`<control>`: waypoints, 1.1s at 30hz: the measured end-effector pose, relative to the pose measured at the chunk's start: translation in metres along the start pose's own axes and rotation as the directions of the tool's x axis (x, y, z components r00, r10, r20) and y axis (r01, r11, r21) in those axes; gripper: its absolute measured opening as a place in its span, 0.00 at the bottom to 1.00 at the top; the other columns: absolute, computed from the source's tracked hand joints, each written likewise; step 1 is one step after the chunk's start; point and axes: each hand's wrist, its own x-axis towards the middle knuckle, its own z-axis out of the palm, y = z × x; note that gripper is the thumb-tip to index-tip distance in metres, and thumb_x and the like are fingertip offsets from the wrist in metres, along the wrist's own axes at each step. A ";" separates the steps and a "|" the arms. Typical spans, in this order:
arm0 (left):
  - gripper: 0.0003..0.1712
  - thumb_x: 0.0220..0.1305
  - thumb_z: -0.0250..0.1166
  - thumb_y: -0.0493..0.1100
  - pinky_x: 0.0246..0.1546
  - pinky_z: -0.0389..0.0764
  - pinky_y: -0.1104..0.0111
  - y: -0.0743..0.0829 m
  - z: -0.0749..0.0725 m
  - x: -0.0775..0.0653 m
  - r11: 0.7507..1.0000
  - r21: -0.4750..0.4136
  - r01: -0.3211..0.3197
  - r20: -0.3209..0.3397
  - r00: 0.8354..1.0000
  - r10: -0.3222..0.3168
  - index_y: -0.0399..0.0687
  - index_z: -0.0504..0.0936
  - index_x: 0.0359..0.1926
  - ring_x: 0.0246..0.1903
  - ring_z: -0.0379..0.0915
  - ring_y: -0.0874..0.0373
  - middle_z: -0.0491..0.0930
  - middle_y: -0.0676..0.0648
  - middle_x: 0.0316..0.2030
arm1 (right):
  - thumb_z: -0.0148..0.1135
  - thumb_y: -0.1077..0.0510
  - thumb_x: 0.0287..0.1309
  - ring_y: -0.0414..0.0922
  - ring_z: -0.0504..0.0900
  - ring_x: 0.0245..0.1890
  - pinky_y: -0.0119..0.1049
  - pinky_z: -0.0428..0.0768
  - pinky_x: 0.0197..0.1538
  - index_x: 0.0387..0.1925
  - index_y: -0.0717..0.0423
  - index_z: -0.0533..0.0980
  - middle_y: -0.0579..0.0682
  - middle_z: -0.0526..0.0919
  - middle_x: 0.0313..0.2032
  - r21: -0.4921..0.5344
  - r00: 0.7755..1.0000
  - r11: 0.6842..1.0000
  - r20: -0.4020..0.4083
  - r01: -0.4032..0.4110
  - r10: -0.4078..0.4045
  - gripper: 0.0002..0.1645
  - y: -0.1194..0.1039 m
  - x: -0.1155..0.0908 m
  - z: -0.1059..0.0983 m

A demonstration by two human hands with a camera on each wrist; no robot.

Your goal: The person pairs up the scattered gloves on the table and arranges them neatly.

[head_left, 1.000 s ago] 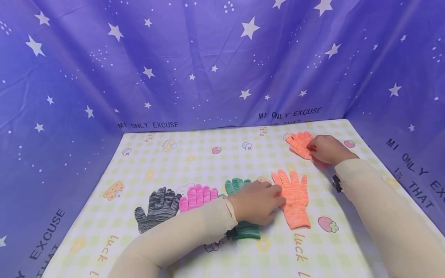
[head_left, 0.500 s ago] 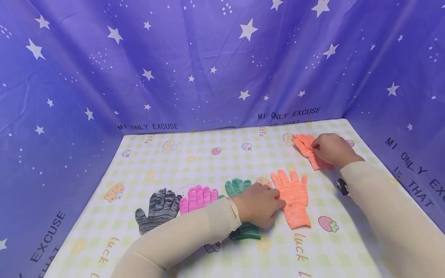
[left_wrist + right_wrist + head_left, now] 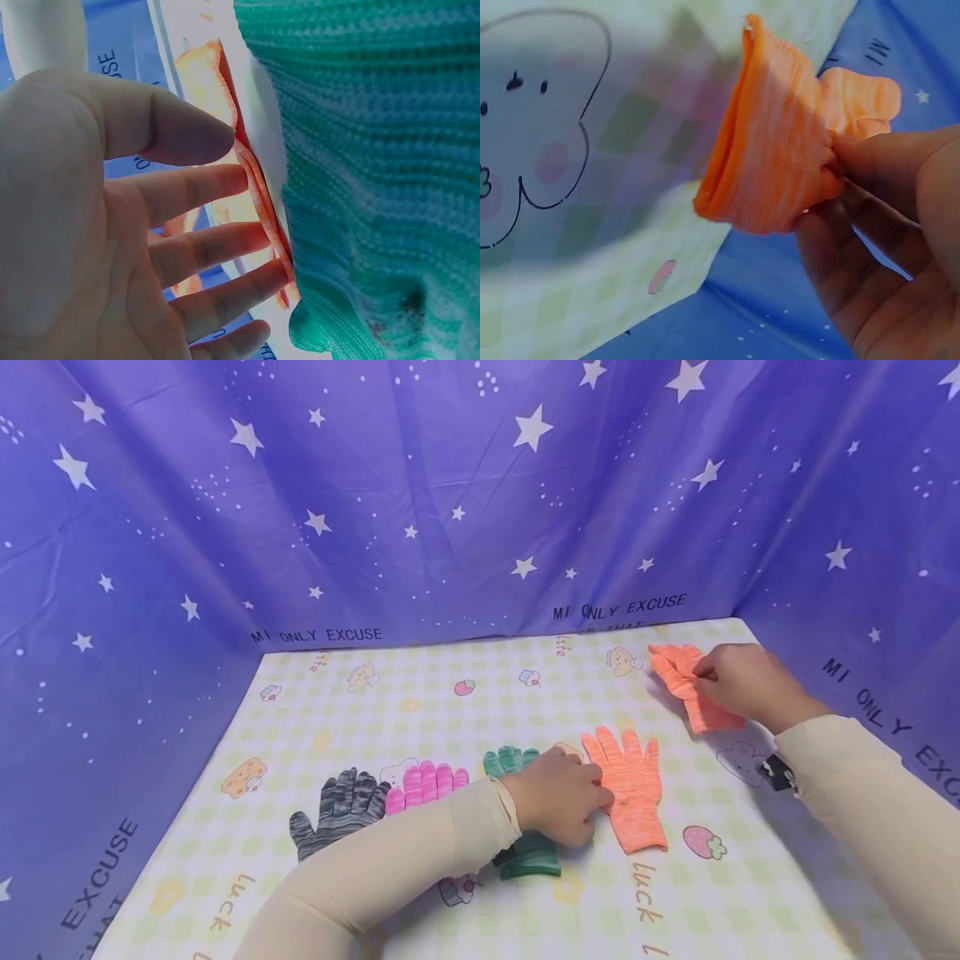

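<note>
My right hand (image 3: 750,685) pinches an orange knitted glove (image 3: 686,677) near its middle, at the far right of the table in the head view. In the right wrist view the glove's cuff (image 3: 761,142) hangs out from thumb and fingertips, its fabric bunched at the pinch. My left hand (image 3: 558,797) lies over a green glove (image 3: 532,856), fingertips at the left edge of a second orange glove (image 3: 626,789), which lies flat. The left wrist view has the left hand's fingers (image 3: 217,247) nearly straight, their tips along that orange edge.
A pink glove (image 3: 427,785) and a dark grey glove (image 3: 345,810) lie left of the green one, partly behind the left sleeve (image 3: 390,868). A checked cloth (image 3: 420,718) covers the table. Purple star-printed curtains (image 3: 420,560) stand around its back and sides.
My right hand has moved right with the orange glove, which now folds at the pinch and shows its cuff. The left hand stays almost in place over the green glove.
</note>
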 end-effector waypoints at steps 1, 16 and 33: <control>0.25 0.67 0.58 0.56 0.49 0.73 0.66 0.000 0.000 0.000 1.000 0.001 -0.003 0.002 1.000 0.003 0.72 0.78 0.65 0.41 0.71 0.63 0.77 0.61 0.52 | 0.68 0.59 0.58 0.59 0.87 0.42 0.60 0.80 0.50 0.41 0.62 0.88 0.60 0.90 0.40 0.001 1.000 1.000 -0.006 0.005 -0.005 0.13 -0.001 -0.003 -0.002; 0.16 0.66 0.61 0.50 0.36 0.72 0.66 -0.011 -0.004 0.001 0.999 0.004 0.037 -0.172 0.984 -0.036 0.67 0.86 0.52 0.38 0.74 0.60 0.78 0.59 0.41 | 0.71 0.60 0.56 0.44 0.83 0.32 0.53 0.82 0.43 0.37 0.57 0.90 0.49 0.90 0.32 -0.008 0.999 0.999 0.004 0.053 -0.053 0.08 -0.034 -0.055 -0.023; 0.19 0.69 0.59 0.51 0.44 0.78 0.65 -0.010 -0.002 -0.008 0.998 0.015 0.067 -0.191 0.980 -0.063 0.62 0.82 0.59 0.43 0.76 0.59 0.77 0.52 0.55 | 0.72 0.60 0.52 0.44 0.80 0.29 0.53 0.82 0.40 0.33 0.57 0.88 0.46 0.86 0.28 0.003 0.998 1.000 0.061 -0.005 0.005 0.06 -0.045 -0.111 -0.005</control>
